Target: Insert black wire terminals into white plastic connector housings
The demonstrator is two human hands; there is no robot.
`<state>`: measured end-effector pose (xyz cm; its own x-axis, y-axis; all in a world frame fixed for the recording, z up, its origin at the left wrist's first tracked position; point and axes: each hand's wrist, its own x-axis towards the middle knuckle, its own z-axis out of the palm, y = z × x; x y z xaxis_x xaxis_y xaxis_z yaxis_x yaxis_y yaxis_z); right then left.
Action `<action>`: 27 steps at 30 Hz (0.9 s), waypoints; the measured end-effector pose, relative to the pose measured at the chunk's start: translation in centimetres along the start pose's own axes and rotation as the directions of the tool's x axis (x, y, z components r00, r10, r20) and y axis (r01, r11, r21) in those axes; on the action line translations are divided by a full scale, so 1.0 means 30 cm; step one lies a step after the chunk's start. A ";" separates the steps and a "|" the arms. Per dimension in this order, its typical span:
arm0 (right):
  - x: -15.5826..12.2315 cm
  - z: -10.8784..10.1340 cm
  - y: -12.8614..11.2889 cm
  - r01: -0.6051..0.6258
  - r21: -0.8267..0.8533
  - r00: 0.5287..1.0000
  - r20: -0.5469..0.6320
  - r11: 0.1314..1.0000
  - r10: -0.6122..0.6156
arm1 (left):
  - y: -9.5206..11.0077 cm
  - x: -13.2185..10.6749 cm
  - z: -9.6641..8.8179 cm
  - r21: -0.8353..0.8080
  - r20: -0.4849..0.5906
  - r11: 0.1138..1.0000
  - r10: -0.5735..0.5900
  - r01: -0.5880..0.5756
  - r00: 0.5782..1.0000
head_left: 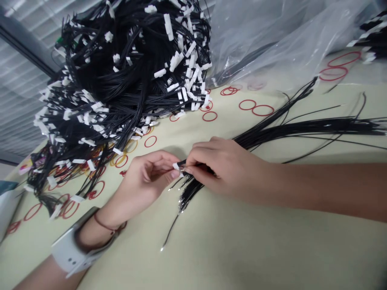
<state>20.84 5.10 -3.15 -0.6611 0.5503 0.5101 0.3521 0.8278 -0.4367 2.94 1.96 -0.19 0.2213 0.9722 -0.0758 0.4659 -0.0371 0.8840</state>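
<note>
Head view: most of the lot looks fitted

The bench (242, 249) carries a tall heap of black wires (127, 76) ending in white connectors, far left. A loose sheaf of black wires (314, 129) remains across the right, apparently unfitted. Red rubber bands (247, 104) lie scattered. The left hand (145, 177), wrist bent, pinches a small white connector (175, 166); the right hand (223, 165), forearm across the bench, closes on black wire ends just beside it, though fingers hide the exact contact.
</note>
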 end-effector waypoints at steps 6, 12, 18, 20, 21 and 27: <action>-0.003 -0.008 0.003 -0.053 0.094 0.994 -0.094 0.994 0.061 | 0.007 0.009 -0.010 -0.074 -0.010 0.996 -0.059 0.058 0.998; -0.005 -0.017 -0.002 0.028 -0.076 0.975 -0.220 0.997 -0.044 | 0.003 0.005 -0.019 -0.109 -0.023 0.992 -0.065 0.062 0.998; -0.010 -0.004 -0.004 0.153 -0.230 0.963 -0.182 0.961 -0.197 | 0.003 0.001 -0.017 -0.137 0.010 0.988 -0.072 0.072 0.997; -0.014 -0.001 0.001 0.121 -0.222 0.976 -0.150 0.967 -0.157 | 0.005 -0.001 -0.015 -0.131 0.019 0.989 -0.062 0.064 0.998; -0.015 0.000 0.003 0.113 -0.224 0.980 -0.136 0.968 -0.146 | 0.006 -0.001 -0.014 -0.123 0.021 0.991 -0.056 0.058 0.998; -0.016 0.001 0.003 0.128 -0.236 0.978 -0.132 0.963 -0.162 | 0.003 -0.003 -0.009 -0.102 0.025 0.994 -0.040 0.043 0.999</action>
<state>21.15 4.90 -3.45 -0.6159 0.4186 0.6674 0.4114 0.8934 -0.1806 2.74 1.92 0.02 0.2237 0.9669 -0.1228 0.3850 0.0281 0.9225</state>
